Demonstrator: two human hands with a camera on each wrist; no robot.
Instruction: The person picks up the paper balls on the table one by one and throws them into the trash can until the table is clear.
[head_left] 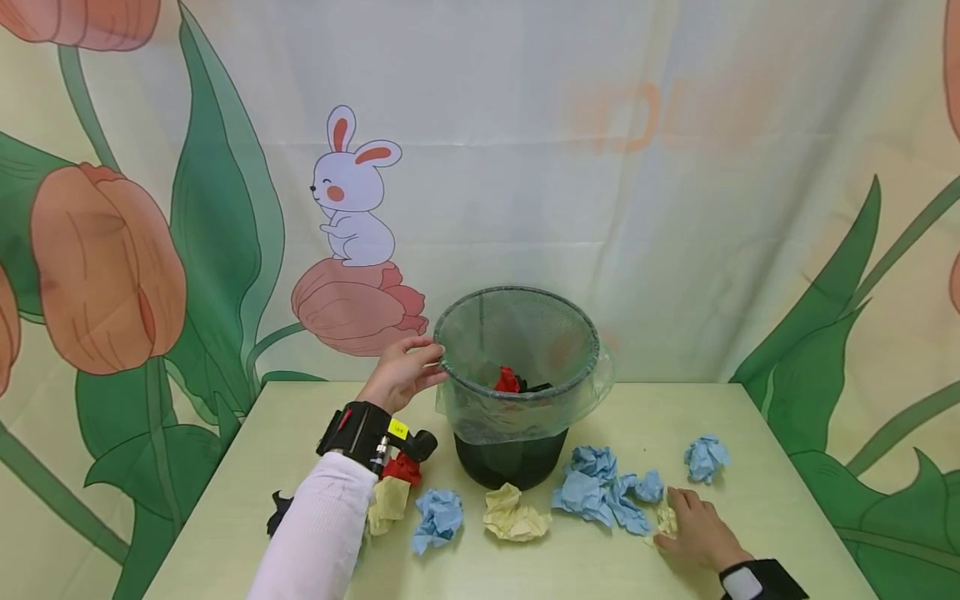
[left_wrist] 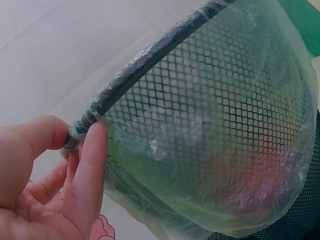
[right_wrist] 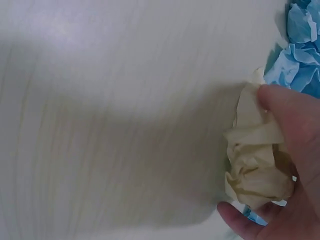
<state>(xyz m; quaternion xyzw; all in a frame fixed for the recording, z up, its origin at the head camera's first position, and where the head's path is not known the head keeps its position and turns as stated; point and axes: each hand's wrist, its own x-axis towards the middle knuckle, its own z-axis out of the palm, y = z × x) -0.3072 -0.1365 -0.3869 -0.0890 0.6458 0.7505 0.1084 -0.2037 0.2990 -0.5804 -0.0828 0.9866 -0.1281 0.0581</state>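
Note:
A mesh wastebasket (head_left: 510,462) with a thin green plastic liner over its rim stands at the table's back middle. My left hand (head_left: 405,371) pinches its left rim through the liner (left_wrist: 150,145), thumb on one side and fingers on the other. Through the mesh, red and black crumpled paper (head_left: 507,380) shows inside. At the front right, my right hand (head_left: 701,529) grips a crumpled yellow paper ball (right_wrist: 257,155) between thumb and fingers, low over the table. Beside it lie several crumpled blue papers (head_left: 588,496).
Another blue ball (head_left: 707,458) lies at the far right. In front of the basket are a yellow ball (head_left: 516,515) and a blue one (head_left: 438,518). Near my left forearm are red (head_left: 402,469), yellow (head_left: 388,502) and black (head_left: 278,510) papers. A printed curtain (head_left: 510,167) hangs behind the table.

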